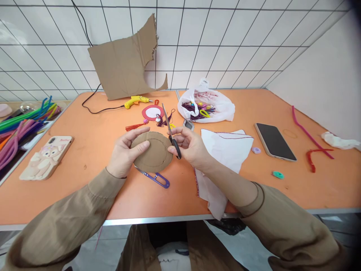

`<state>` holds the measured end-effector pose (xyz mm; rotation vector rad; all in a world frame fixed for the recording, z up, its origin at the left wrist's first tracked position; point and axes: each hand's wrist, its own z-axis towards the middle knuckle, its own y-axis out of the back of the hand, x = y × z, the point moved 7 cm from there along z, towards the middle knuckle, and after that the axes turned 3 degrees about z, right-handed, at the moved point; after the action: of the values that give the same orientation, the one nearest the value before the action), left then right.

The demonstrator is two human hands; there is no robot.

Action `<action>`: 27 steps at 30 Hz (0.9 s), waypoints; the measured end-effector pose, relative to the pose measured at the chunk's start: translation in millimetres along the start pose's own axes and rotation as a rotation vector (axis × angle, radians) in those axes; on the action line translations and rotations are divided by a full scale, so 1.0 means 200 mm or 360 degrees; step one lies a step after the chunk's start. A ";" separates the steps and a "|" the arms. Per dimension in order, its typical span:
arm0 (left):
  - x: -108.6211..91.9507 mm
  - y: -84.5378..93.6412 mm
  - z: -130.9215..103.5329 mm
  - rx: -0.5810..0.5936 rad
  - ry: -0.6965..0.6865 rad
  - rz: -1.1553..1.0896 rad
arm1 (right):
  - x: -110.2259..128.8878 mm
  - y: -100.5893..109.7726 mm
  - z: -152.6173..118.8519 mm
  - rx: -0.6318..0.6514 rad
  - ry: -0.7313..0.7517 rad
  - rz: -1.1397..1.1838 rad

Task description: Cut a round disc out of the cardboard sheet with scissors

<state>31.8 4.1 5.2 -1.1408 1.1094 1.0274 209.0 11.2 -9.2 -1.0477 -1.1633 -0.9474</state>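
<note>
A round cardboard disc [153, 156] with a smaller circle marked on it is gripped at its left side by my left hand [125, 152], thumb on top. My right hand [190, 145] is closed around the black handles of a pair of scissors [175, 146] at the disc's right edge. The scissor blades point up and away, over the table. Beneath the disc, a purple cutter [160, 180] lies partly covered on the table. A white cloth [225, 150] with dark red edging lies beside and under my right forearm.
Behind are a yellow glue gun [137, 101], a red-rimmed disc [144, 113], tassels and a plastic bag [222, 107]. Torn cardboard [118, 67] leans on the wall. A cased phone [46, 158] and pipe cleaners [17, 131] lie left; another phone [275, 141] lies right.
</note>
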 end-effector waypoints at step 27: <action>-0.07 -0.03 -0.02 0.0359 0.0001 0.0226 | 0.35 -0.04 -0.19 0.0424 0.1200 -0.1703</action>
<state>34.0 -0.7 19.9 -0.8924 1.2867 0.9820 221.6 -30.6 57.8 0.2710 -1.1041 -1.7385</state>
